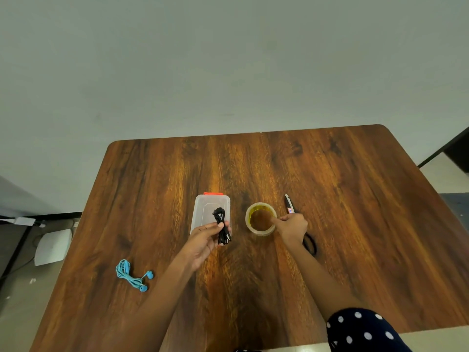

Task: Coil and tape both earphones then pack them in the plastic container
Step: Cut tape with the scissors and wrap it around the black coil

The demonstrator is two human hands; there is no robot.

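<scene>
The left hand (203,240) pinched the coiled black earphones (221,226) over the near end of the plastic container (203,212). Just right of the container, the right hand's (291,228) fingers rested on the tape roll (261,219) — scissors (291,209) beyond; blue earphones (133,275) lay well left, nearer the person

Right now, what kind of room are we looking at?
Probably an office or plain workroom, though I can't be sure: a wooden table against a bare wall, with cables and a white box on the floor beside it.
</scene>
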